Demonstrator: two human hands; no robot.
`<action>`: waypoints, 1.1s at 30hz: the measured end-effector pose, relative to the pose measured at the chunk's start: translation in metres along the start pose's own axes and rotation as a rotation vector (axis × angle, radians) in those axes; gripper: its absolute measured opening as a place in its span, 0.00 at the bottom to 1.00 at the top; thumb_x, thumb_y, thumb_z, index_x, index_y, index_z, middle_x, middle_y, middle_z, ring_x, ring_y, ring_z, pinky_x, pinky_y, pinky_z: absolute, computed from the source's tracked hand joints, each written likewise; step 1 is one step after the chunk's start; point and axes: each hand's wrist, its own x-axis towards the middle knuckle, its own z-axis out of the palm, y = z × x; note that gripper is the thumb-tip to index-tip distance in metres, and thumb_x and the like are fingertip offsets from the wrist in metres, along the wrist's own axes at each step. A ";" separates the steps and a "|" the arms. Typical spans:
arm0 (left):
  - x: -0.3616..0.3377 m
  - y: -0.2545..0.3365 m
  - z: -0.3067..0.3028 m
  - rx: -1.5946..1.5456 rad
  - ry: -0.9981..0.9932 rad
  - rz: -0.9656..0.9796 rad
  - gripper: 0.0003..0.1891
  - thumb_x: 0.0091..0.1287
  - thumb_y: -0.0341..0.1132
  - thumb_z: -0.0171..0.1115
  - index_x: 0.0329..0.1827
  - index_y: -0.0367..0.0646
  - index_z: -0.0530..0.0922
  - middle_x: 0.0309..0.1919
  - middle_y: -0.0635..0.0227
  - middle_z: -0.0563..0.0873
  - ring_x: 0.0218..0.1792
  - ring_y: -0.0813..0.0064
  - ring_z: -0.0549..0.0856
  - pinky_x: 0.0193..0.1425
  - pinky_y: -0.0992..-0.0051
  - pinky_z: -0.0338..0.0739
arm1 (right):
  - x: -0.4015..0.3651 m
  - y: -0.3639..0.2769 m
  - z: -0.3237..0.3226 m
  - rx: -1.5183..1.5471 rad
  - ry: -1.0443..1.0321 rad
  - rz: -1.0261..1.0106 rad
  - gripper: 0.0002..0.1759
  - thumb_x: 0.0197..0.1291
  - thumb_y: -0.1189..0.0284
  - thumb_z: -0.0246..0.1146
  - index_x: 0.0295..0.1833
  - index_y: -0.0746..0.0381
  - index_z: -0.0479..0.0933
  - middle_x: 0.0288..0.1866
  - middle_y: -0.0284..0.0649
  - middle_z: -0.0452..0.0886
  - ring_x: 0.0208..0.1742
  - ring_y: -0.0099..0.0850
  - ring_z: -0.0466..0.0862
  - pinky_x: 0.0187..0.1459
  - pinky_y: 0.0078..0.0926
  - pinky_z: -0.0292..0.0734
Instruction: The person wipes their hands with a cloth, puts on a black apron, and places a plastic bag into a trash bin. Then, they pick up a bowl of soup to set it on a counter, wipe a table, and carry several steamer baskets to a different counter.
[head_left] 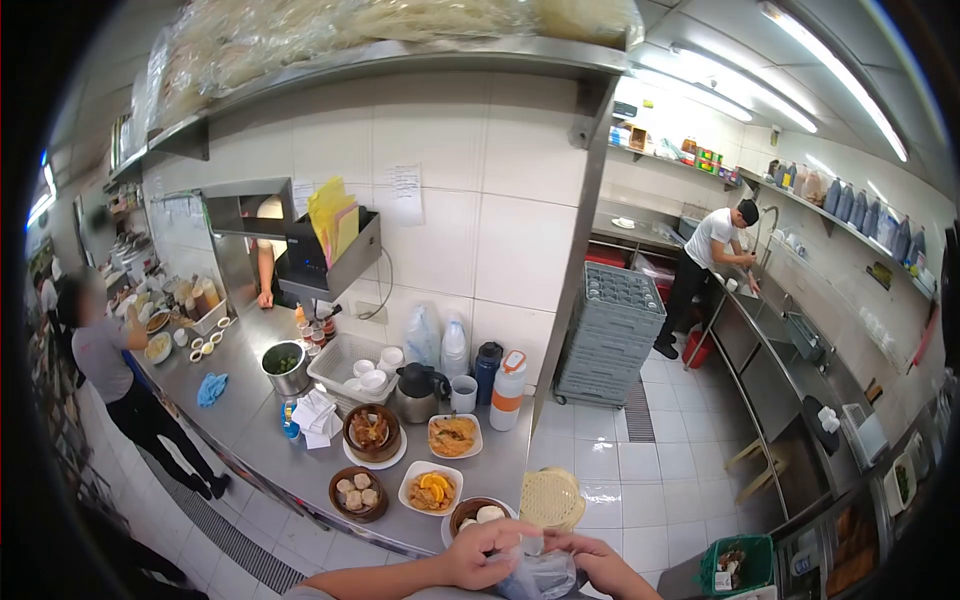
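Observation:
At the bottom of the head view, my left hand (478,556) pinches a clear plastic bag (545,578) from its left side. My right hand (600,562) grips the same bag from the right, its fingers partly hidden. Just beyond my hands, a bamboo steamer (467,512) with white buns stands on a plate. A woven bamboo lid (553,498) lies to its right. Two white bowls of fried food (430,490) (455,436), a steamer of dumplings (358,494) and a steamer of brown braised meat (371,430) stand farther back on the steel counter.
Behind the food are a crate of cups (352,370), a thermal jug (418,392) and bottles (508,390). Stacked grey dish racks (610,330) stand on the floor at right. One person (712,260) works at the sink, another (110,350) at the counter's left. A green bin (737,567) is lower right.

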 end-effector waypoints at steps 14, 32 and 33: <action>0.004 -0.057 -0.095 -0.362 0.469 -0.543 0.14 0.67 0.26 0.60 0.56 0.41 0.78 0.41 0.71 0.85 0.44 0.80 0.83 0.51 0.78 0.78 | 0.059 -0.048 0.065 -0.870 0.496 -1.093 0.11 0.52 0.79 0.64 0.43 0.63 0.81 0.54 0.51 0.83 0.55 0.46 0.82 0.67 0.45 0.70; -0.019 0.021 -0.148 -0.147 0.475 0.106 0.30 0.71 0.23 0.60 0.77 0.37 0.65 0.72 0.54 0.76 0.71 0.63 0.77 0.76 0.65 0.68 | 0.151 -0.369 0.090 -0.896 0.533 -1.980 0.19 0.66 0.63 0.68 0.56 0.64 0.81 0.53 0.46 0.86 0.56 0.42 0.85 0.62 0.42 0.79; -0.034 0.003 -0.154 -0.130 0.499 0.015 0.29 0.71 0.23 0.59 0.76 0.37 0.66 0.70 0.54 0.77 0.69 0.64 0.79 0.74 0.65 0.69 | 0.155 -0.411 0.096 -0.693 0.465 -2.107 0.16 0.69 0.65 0.67 0.55 0.64 0.82 0.53 0.44 0.86 0.54 0.40 0.85 0.61 0.38 0.79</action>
